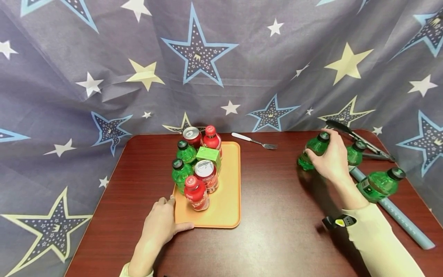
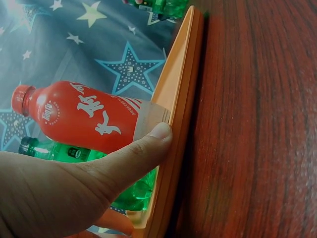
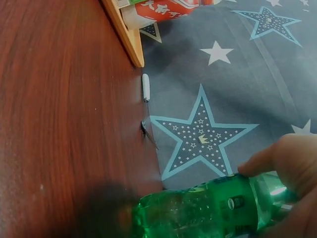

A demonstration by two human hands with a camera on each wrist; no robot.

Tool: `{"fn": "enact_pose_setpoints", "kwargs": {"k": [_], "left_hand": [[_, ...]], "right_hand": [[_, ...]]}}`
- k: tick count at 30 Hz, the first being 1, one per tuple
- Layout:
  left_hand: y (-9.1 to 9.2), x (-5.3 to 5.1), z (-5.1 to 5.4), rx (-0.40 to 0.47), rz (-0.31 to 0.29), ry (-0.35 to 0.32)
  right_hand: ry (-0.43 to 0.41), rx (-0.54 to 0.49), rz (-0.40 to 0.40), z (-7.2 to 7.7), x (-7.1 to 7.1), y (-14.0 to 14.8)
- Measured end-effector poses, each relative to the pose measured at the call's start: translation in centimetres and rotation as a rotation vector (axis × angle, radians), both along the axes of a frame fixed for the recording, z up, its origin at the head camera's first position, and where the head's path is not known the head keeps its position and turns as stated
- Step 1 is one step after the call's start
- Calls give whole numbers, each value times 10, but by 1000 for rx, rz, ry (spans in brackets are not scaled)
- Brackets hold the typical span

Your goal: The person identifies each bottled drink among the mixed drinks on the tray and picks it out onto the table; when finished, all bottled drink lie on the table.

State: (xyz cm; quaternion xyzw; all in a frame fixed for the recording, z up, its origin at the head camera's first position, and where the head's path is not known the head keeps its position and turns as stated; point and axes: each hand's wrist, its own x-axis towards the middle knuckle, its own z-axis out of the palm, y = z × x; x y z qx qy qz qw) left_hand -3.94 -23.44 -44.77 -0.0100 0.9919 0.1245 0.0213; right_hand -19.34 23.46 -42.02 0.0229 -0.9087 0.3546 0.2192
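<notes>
An orange tray (image 1: 228, 184) holds red bottles (image 1: 196, 194), green bottles (image 1: 181, 175), red cans (image 1: 206, 175) and a green box (image 1: 209, 154), grouped toward its left side. At the tray's near left corner, my left hand (image 1: 159, 221) holds the rim, its thumb (image 2: 148, 141) along the near edge beside a red bottle (image 2: 89, 114). Over on the right, my right hand (image 1: 330, 157) grips a green bottle (image 1: 316, 148) with a black cap; in the right wrist view this bottle (image 3: 208, 208) is tilted, its base above the table.
A white-handled fork (image 1: 254, 141) lies behind and right of the tray. Right of my right hand are two more green bottles (image 1: 354, 154), black-and-metal tongs (image 1: 367, 144) and a long pale blue bar (image 1: 405, 217). A star-patterned cloth (image 1: 277, 77) hangs behind the table (image 1: 270, 215).
</notes>
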Motion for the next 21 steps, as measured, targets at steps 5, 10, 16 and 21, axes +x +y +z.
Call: {"fn": "enact_pose_setpoints", "kwargs": {"k": [5, 10, 16, 21], "left_hand": [[1, 0, 0, -1, -1, 6], [0, 0, 0, 2, 0, 7], [0, 0, 0, 8, 1, 2], [-1, 0, 0, 15, -3, 13]], "right_hand": [[42, -1, -4, 0, 0, -1], [60, 20, 4, 6, 0, -1], [124, 56, 29, 26, -5, -8], [191, 62, 80, 47, -15, -22]]}}
